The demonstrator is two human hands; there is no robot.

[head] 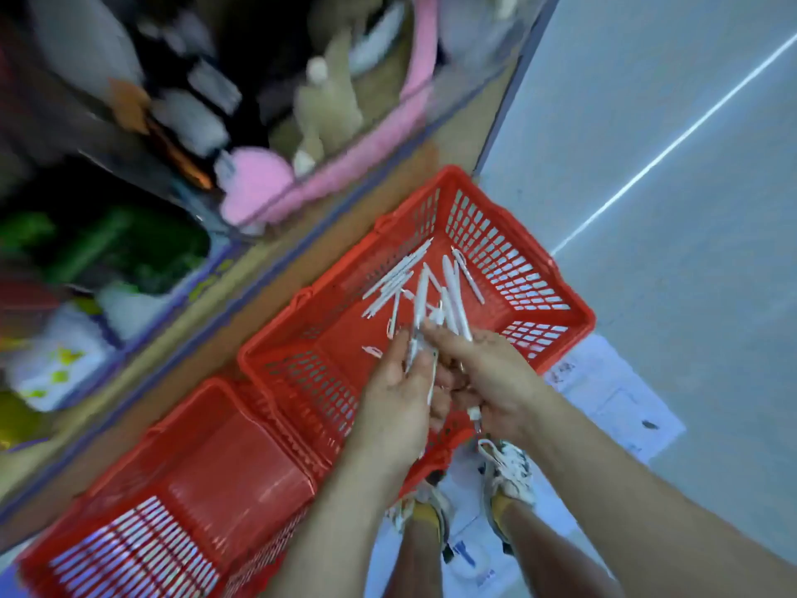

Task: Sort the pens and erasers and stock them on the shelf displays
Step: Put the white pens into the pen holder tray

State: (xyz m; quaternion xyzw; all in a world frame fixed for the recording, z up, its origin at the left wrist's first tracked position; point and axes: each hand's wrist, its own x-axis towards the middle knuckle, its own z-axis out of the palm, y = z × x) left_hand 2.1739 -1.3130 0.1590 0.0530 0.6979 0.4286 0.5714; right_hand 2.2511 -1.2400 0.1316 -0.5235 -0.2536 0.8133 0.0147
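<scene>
Several white pens (pixel 403 278) lie loose on the bottom of a red plastic basket (pixel 556 295) on the floor. Over the basket's near end, my left hand (pixel 399 394) holds a bunch of white pens (pixel 420 321) that stick up toward the far side. My right hand (pixel 487 373) meets it from the right and grips the same bunch, with one pen end (pixel 474 414) poking out below the palm. A single white pen (pixel 373 351) lies on the basket floor just left of my left hand. No erasers show in the blurred view.
A second red basket (pixel 207 476) stands to the near left, touching the first. Blurred shelves (pixel 241 269) with pink, green and white goods fill the left. Grey floor (pixel 668 187) lies to the right, papers (pixel 612 394) under the basket, my shoes (pixel 509 468) below.
</scene>
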